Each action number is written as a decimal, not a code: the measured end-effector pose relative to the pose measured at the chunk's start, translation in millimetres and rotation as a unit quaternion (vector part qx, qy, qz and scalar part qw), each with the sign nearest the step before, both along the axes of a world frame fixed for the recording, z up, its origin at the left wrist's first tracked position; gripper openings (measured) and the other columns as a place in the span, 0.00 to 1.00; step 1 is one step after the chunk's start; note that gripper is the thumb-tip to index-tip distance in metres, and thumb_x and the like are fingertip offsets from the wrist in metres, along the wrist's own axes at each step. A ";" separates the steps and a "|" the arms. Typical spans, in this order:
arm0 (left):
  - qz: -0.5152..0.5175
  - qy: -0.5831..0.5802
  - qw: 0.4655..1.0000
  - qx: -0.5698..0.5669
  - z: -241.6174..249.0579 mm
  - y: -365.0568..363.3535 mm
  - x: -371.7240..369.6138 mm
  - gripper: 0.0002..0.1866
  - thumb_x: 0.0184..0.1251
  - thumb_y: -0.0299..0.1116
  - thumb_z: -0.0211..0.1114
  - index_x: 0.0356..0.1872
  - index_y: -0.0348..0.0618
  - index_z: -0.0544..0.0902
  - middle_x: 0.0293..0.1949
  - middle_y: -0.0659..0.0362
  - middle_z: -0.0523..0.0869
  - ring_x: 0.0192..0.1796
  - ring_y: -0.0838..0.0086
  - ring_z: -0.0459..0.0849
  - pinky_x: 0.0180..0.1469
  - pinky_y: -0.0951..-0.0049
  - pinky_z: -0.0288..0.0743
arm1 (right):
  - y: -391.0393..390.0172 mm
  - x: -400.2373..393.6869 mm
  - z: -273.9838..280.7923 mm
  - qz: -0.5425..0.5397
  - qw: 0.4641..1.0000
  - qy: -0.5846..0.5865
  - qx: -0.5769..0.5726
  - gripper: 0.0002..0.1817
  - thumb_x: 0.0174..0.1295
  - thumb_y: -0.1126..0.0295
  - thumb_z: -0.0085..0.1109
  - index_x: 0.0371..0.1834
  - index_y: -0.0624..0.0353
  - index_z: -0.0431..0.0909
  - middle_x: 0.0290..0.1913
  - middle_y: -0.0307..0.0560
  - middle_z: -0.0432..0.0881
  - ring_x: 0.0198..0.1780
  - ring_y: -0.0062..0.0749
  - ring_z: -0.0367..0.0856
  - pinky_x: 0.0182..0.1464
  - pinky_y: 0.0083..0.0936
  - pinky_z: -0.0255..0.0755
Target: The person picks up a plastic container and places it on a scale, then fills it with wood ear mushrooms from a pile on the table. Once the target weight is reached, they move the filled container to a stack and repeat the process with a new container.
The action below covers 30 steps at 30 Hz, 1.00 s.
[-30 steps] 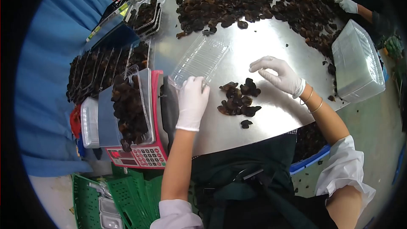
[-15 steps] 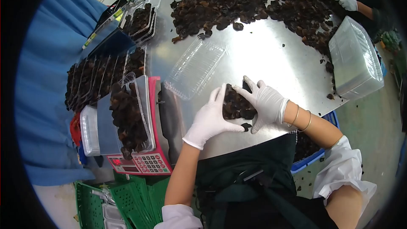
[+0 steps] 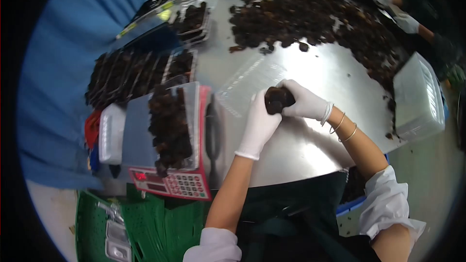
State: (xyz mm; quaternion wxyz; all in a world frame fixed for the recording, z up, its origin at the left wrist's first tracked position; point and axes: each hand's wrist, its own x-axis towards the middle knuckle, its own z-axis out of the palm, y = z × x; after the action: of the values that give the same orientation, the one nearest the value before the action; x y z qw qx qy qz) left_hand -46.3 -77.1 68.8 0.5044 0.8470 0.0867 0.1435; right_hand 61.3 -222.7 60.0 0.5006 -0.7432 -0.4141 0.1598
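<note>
Between my two gloved hands is a clump of dark wood ear mushrooms (image 3: pixel 278 101), held just above the metal table. My left hand (image 3: pixel 259 128) is closed around its left side, and my right hand (image 3: pixel 307 103) grips it from the right. A transparent plastic tray (image 3: pixel 248 80) lies on the table just beyond my left hand. To the left, a pink digital scale (image 3: pixel 206 145) bears another transparent tray filled with wood ear mushrooms (image 3: pixel 170 128). The scale's red digits are too blurred to read.
A big heap of wood ear mushrooms (image 3: pixel 306 17) spreads across the table's far side. Stacked transparent trays (image 3: pixel 418 97) stand at the right edge. Filled trays (image 3: pixel 128 80) line the left. Co-workers' gloved hands (image 3: pixel 407 23) are at the far right. A green crate (image 3: pixel 92 228) sits below.
My hands have gathered the mushrooms from the table into one clump and lifted it. The view has shifted, so the scale and heap appear farther right.
</note>
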 end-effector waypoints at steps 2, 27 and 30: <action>0.039 -0.040 0.998 0.006 0.6 24.4 13.5 0.27 0.53 0.21 0.64 0.58 0.39 0.77 0.53 0.44 0.80 0.60 0.50 0.79 0.61 0.59 0.74 | 31.4 19.3 13.3 0.022 0.998 -0.064 -0.019 0.28 0.46 0.71 0.70 0.54 0.62 0.75 0.43 0.54 0.81 0.47 0.42 0.81 0.54 0.33 0.75; 0.257 -0.273 0.918 0.131 -70.9 54.4 26.7 0.12 0.60 0.27 0.63 0.45 0.37 0.80 0.47 0.46 0.81 0.49 0.47 0.77 0.56 0.49 0.71 | 265.2 -25.0 98.8 0.218 0.973 0.071 0.003 0.21 0.63 0.72 0.64 0.60 0.56 0.78 0.47 0.38 0.79 0.38 0.17 0.79 0.39 0.19 0.76; 0.283 -0.298 0.906 0.102 -67.2 51.3 24.8 0.11 0.62 0.25 0.62 0.46 0.36 0.80 0.44 0.48 0.82 0.49 0.50 0.78 0.56 0.52 0.73 | 258.9 -28.5 106.4 0.188 0.951 0.207 0.134 0.13 0.62 0.77 0.62 0.49 0.59 0.82 0.35 0.32 0.72 0.30 0.14 0.76 0.29 0.13 0.74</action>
State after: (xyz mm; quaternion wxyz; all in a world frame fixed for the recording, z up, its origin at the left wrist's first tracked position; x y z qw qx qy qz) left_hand -21.5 -25.9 1.6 0.3555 0.7516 0.1536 0.5340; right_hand 32.9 36.2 166.4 0.6311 -0.5287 -0.4510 0.3447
